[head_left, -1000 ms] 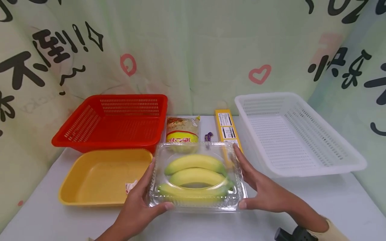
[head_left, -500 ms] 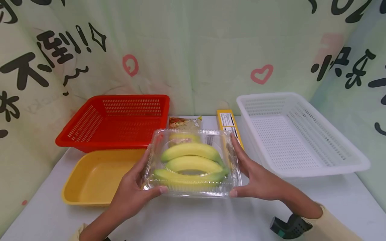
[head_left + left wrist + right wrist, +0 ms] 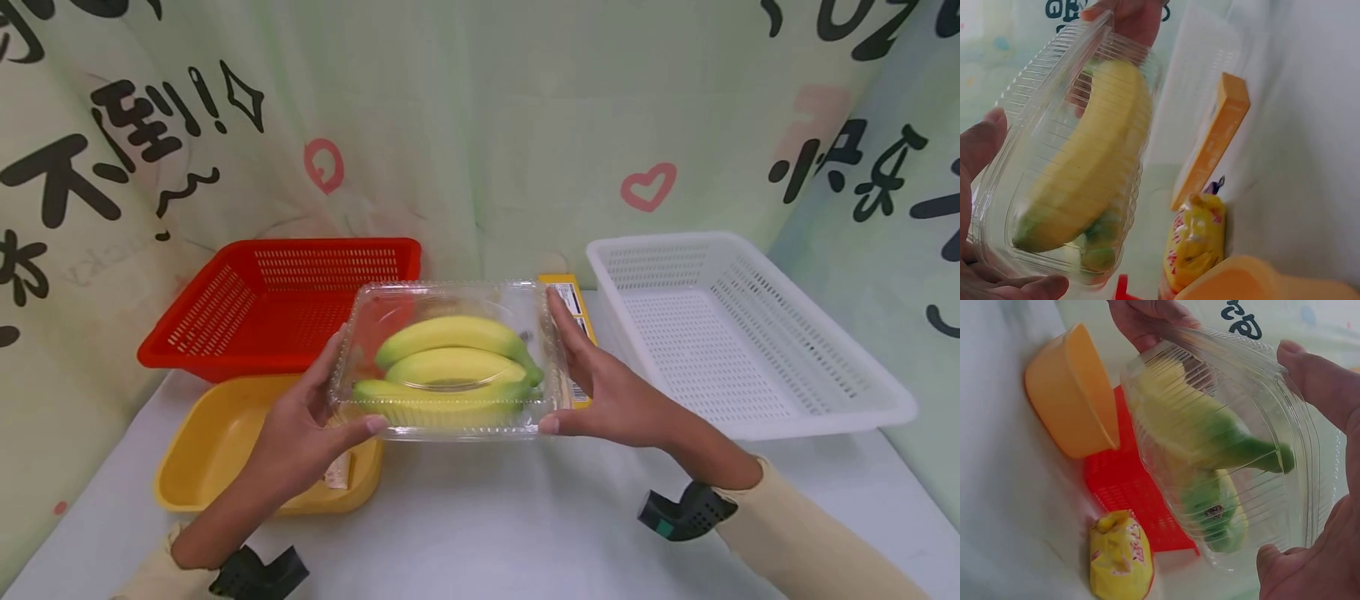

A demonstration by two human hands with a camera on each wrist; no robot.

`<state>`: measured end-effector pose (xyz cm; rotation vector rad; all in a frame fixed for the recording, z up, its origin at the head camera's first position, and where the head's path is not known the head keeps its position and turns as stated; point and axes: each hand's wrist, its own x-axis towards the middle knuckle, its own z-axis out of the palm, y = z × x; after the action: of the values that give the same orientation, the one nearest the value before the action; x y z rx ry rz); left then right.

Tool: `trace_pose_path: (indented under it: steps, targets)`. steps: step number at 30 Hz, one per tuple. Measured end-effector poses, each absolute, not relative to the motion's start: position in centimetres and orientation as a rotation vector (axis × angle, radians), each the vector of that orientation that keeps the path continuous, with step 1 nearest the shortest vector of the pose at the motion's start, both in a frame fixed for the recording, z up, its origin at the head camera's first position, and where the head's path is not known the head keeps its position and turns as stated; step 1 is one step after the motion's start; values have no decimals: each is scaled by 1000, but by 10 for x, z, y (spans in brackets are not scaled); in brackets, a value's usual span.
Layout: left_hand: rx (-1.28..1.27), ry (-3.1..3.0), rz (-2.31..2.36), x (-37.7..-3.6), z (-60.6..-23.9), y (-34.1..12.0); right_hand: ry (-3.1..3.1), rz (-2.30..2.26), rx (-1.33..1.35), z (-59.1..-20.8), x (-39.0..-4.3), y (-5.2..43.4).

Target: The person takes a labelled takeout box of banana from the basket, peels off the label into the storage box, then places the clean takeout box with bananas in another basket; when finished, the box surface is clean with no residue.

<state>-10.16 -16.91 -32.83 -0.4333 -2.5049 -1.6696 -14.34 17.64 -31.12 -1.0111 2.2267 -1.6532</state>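
Two hands carry one clear box above the table, and this is why it stays level. At far left the red basket (image 3: 281, 300) stands behind the yellow tray (image 3: 217, 442). The left hand (image 3: 296, 433) grips the left end of the clear box (image 3: 446, 358), thumb under the front edge and fingers along the side, so the bananas (image 3: 450, 367) inside do not slide. The right hand (image 3: 611, 400) grips the opposite end in the same way. Behind the box lies the orange carton (image 3: 573, 304), partly hidden. At far right stands the white basket (image 3: 750, 333).
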Motion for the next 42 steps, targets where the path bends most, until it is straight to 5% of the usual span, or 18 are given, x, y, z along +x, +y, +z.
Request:
trace_pose_path:
  steps: [42]
  targets:
    - [-133,-2586,-1268,-160,-306,-261,2321,-1508,-933,-295,-226,71]
